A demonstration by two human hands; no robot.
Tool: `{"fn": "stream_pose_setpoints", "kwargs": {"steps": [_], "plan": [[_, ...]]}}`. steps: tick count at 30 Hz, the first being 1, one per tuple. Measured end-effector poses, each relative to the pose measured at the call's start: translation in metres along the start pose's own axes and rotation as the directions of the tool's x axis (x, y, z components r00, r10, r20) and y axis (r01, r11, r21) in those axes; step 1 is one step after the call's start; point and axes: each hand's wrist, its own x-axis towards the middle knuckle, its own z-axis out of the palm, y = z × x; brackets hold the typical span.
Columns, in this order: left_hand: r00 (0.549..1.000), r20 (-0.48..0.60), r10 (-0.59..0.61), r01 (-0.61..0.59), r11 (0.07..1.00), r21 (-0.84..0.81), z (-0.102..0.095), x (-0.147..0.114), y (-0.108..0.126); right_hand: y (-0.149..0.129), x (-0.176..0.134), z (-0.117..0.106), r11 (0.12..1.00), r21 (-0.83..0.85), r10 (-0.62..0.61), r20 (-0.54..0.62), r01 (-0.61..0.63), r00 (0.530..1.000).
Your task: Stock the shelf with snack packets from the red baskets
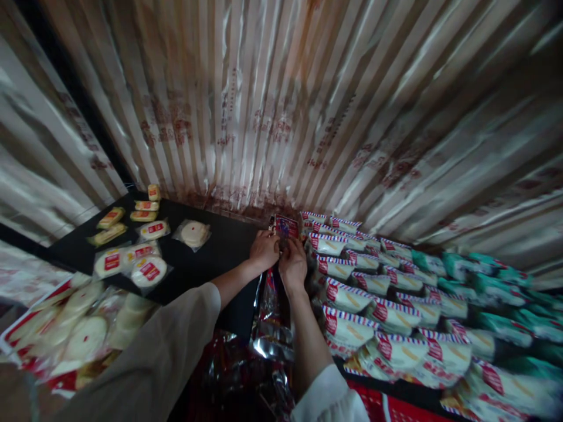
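Note:
My left hand (264,251) and my right hand (292,266) meet at the back middle of the black tabletop (235,246). Their fingers are curled in close together on a dark red and purple shiny packet (287,225), partly hidden behind them. Between my forearms lies a strip of similar glossy packets (270,313), with a silvery end toward me. Just right of my right hand stand rows of white snack bags (336,266) with striped red and blue top edges. A round pale flatbread in clear wrap (193,233) lies left of my left hand.
More wrapped round breads (149,271) and small yellow packs (111,218) lie on the left. A box of packaged flatbreads (83,334) stands at the front left. Green bags (501,290) fill the far right. A printed plastic sheet (264,105) hangs behind the table.

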Motion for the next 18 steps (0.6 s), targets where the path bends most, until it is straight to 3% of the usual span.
{"fn": "stream_pose_setpoints", "kwargs": {"steps": [5,10,15,18], "plan": [[1.0,-0.022,0.001,-0.003,0.998,-0.065,-0.013,-0.042,0.003,-0.026,-0.025,-0.022,1.0,0.016,0.017,0.074,-0.018,0.997],[1.0,-0.012,-0.019,0.017,0.987,-0.16,-0.031,-0.092,0.01,-0.05,-0.067,-0.048,0.997,0.053,-0.053,0.11,0.048,0.993],[0.999,0.023,-0.043,0.048,0.95,-0.307,-0.045,-0.168,0.018,-0.071,-0.134,-0.081,0.984,0.138,-0.137,0.188,0.112,0.973],[0.986,0.107,-0.131,0.161,0.925,-0.343,-0.041,-0.222,0.018,-0.074,-0.182,-0.093,0.965,0.228,-0.193,0.282,0.129,0.94]]}}
